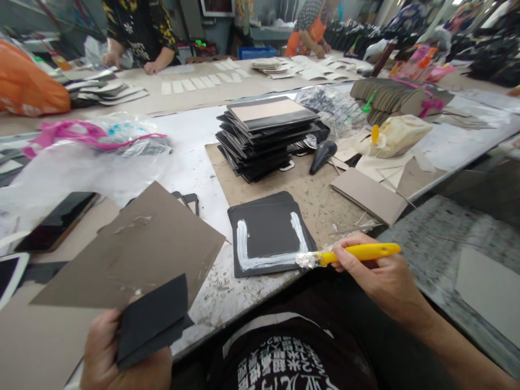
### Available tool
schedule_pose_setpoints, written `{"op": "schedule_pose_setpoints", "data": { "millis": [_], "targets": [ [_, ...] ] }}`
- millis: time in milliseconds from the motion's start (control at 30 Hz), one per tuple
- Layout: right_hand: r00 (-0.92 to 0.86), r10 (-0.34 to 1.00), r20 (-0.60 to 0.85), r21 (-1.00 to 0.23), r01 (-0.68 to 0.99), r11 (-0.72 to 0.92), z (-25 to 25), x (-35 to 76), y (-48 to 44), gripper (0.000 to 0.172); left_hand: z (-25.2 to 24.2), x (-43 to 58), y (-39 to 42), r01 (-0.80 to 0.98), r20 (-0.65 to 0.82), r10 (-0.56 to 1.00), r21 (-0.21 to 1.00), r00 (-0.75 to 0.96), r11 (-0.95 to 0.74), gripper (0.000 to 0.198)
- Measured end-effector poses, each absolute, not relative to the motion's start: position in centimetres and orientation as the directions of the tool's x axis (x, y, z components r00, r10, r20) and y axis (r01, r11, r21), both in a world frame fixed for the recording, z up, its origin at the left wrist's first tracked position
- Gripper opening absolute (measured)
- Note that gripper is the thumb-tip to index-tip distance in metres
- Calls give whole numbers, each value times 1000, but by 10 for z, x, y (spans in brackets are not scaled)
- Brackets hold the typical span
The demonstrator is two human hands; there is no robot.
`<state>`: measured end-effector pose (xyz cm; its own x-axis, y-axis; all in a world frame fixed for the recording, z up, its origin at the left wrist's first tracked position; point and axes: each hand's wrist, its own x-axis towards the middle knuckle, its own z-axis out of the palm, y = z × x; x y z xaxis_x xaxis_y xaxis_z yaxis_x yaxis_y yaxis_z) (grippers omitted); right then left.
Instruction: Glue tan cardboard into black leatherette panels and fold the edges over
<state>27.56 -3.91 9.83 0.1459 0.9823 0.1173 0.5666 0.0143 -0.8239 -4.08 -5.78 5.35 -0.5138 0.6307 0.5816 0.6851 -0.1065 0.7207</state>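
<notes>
My right hand point(376, 276) grips a yellow-handled glue brush point(359, 252), its bristles caked with white paste. The brush tip rests at the lower right of a dark square sheet point(272, 233), the top one of a small stack. A U-shaped band of white glue point(242, 244) runs along its left, bottom and right edges. In my left hand point(122, 352) are several small black pieces point(156, 319), pinched together. Behind that hand, a grey-brown board point(150, 254) with dried smears lies tilted; I cannot tell whether the hand touches it.
A tall pile of black panels point(264, 135) stands on brown cardboard point(320, 203), near a dark cone-shaped object point(323, 156). A phone point(59, 222) and plastic bags point(97, 157) lie left. At right are a glue-stained bag point(402, 135) and a beige board stack point(368, 195). Co-workers point(140, 32) stand across the table.
</notes>
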Motion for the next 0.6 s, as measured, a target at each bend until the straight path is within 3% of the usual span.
{"op": "schedule_pose_setpoints", "data": {
  "millis": [167, 367, 467, 600],
  "targets": [
    [166, 975, 147, -874, 483, 49, 113, 263, -24, 23, 58, -48, -53, 817, 695, 623, 557, -359, -151, 17],
    [-96, 985, 145, -853, 493, 174, 139, 243, -7, 29, 80, -48, -46, 845, 800, 595, 267, 73, -463, 24],
    [-204, 976, 82, -860, 480, 173, 140, 233, -1, 34, 89, -42, -42, 819, 781, 603, 236, 161, -524, 32],
    [-326, 945, 13, -761, 610, 221, 120, 222, 17, 32, 84, -39, -42, 830, 800, 596, 283, 73, -481, 30]
  ]
}}
